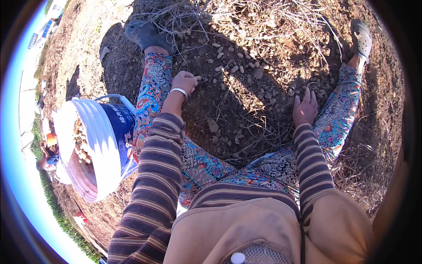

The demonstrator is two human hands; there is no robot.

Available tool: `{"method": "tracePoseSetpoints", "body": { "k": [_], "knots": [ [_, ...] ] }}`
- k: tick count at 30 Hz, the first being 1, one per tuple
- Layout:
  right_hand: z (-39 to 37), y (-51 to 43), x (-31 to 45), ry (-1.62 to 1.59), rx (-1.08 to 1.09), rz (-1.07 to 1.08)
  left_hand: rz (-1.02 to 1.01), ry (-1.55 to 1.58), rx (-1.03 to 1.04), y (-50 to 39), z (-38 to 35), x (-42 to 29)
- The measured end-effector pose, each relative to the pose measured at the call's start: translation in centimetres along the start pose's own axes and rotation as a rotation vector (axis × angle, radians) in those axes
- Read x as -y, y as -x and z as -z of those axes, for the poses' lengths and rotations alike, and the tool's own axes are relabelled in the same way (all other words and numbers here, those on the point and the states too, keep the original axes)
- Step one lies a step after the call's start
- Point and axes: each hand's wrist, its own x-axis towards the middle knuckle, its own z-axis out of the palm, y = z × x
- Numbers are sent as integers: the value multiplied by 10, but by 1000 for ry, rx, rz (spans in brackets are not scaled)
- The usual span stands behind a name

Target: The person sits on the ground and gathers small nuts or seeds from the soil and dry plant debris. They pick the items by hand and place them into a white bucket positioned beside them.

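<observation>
My left hand (185, 82), with a white bangle (180, 91) at the wrist, is curled above the shaded soil beside my left trouser leg. A small pale tip shows at its fingers; whether this is a peanut or a fingertip I cannot tell. On the right, my right hand (306, 107) rests palm down on the soil near small clods, thumb apart from the fingers. Nothing shows in its grasp. Unshelled peanuts (234, 69) lie scattered on the ground between my feet, among clods and dry stalks.
A white and blue plastic bucket (99, 132) bearing writing leans over at my left, with peanuts (80, 142) inside. Dry plant stalks (188, 16) lie beyond my feet. Farther left are a person (49, 160) and an orange container (51, 139).
</observation>
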Motion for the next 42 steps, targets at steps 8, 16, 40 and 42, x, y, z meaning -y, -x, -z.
{"method": "tracePoseSetpoints", "body": {
  "k": [8, 16, 40, 42],
  "knots": [
    [49, 58, 50, -964, 470, -54, -93, 446, 379, 124, -85, -1],
    [59, 90, 68, -1745, 1482, -808, -413, 28, 419, 187, -126, 8],
    [57, 135, 64, -1399, 1856, -897, -360, 367, 417, 168, -104, -9],
    [56, 140, 64, -1359, 1834, -795, -450, -42, 229, 129, -76, 8]
  ]
}}
